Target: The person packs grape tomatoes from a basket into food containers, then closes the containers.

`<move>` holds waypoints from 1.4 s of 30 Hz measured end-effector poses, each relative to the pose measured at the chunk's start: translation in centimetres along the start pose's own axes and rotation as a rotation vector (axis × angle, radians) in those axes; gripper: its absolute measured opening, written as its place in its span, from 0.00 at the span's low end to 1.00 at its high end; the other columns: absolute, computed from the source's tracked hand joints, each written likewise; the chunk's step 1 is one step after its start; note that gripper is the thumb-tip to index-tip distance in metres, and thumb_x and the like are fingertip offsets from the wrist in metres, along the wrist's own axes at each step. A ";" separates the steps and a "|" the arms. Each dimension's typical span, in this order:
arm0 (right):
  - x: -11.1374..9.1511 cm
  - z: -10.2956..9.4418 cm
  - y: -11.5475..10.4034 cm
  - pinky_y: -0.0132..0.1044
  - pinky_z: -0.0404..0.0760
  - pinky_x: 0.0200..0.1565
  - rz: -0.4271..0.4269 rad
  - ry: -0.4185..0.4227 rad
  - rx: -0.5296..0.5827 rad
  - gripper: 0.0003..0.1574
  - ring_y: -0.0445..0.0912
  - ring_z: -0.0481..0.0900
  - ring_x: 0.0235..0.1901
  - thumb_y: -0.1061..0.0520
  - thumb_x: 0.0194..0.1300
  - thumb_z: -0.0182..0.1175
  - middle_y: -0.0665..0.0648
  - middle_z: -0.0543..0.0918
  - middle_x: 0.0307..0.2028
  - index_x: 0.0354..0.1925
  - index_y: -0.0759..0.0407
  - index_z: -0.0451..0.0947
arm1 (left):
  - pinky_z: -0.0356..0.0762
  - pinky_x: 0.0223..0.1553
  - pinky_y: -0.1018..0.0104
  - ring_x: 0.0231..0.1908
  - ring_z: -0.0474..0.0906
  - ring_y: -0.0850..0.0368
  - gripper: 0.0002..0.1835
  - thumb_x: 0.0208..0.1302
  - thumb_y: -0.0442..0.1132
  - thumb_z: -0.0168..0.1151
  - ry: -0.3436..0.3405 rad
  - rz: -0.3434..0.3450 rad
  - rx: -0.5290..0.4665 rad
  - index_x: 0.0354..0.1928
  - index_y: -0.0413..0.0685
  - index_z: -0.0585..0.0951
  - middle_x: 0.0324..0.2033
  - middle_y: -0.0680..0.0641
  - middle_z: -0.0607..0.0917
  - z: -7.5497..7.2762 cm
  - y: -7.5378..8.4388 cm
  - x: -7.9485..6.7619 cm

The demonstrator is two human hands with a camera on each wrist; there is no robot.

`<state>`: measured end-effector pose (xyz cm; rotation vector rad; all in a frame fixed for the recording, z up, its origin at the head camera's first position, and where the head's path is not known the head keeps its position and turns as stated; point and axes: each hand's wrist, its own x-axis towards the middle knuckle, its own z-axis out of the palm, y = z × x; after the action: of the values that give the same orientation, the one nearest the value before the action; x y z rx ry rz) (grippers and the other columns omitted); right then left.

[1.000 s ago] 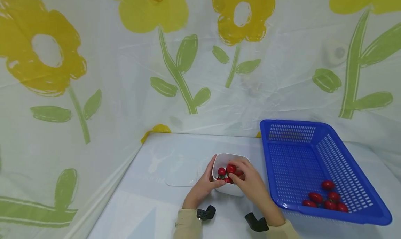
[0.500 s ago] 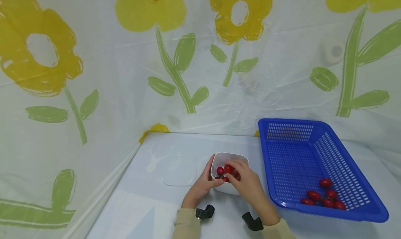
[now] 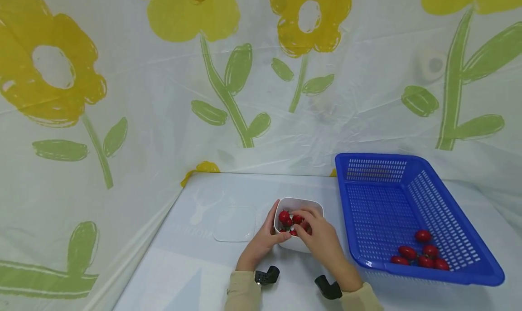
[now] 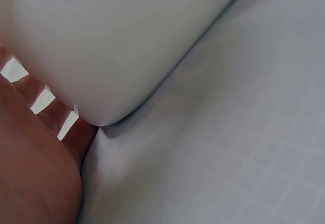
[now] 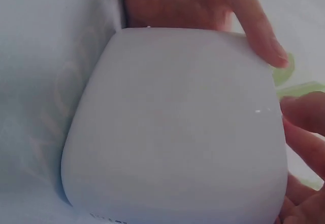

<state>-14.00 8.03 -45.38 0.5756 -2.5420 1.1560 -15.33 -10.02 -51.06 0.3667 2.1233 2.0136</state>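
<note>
The left hand [image 3: 263, 240] holds a white square tub [image 3: 299, 244] at its left side, thumb over the front rim and fingers along the side wall. In the left wrist view its fingers lie against the tub's lower side. Several red cherry tomatoes [image 3: 283, 216] lie in the tub. The right hand [image 3: 324, 236] reaches over the rim from the right, thumb and fingers curled around a cherry tomato [image 3: 297, 219] inside. The right wrist view has the tub wall [image 5: 172, 122] filling the middle, with right fingertips at the rim; the tub hides the tomatoes there.
A blue plastic basket [image 3: 379, 211] stands to the right, with several cherry tomatoes [image 3: 425, 261] in its near right corner. Left of the tub lies a clear flat lid [image 3: 234, 225] on the white tabletop [image 3: 183, 256]. A flower-printed curtain [image 3: 163, 120] hangs behind.
A tomato now shows at the left inside the tub, where it was not seen before. The right fingers have shifted slightly left within the tub; the left hand keeps its grip.
</note>
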 end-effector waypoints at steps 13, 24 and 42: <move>0.2 -2.9 -1.3 0.39 0.79 0.35 0.222 -0.168 0.577 0.19 0.51 0.77 0.36 0.49 0.60 0.56 0.56 0.78 0.38 0.48 0.55 0.75 | 0.56 0.58 0.47 0.64 0.47 0.58 0.43 0.55 0.44 0.61 0.012 -0.020 -0.021 0.64 0.83 0.46 0.63 0.65 0.53 0.0 0.0 0.1; 0.3 -6.5 -0.9 0.41 0.77 0.36 0.225 -0.357 0.706 0.24 0.52 0.76 0.36 0.51 0.63 0.53 0.64 0.76 0.41 0.54 0.61 0.70 | 0.54 0.59 0.46 0.64 0.47 0.58 0.44 0.54 0.43 0.62 0.012 -0.018 -0.021 0.65 0.81 0.47 0.63 0.66 0.54 0.1 -0.2 0.1; -0.3 -12.1 1.3 0.42 0.78 0.36 0.141 -0.584 0.523 0.19 0.50 0.76 0.38 0.55 0.67 0.48 0.61 0.75 0.44 0.55 0.56 0.68 | 0.54 0.59 0.48 0.64 0.46 0.54 0.47 0.53 0.44 0.63 -0.009 -0.010 -0.030 0.69 0.64 0.44 0.65 0.54 0.53 0.5 3.2 -1.1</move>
<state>-13.15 18.11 -38.65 0.9899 -2.7615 1.9739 -13.98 -9.79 -47.96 0.3591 2.0829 2.0318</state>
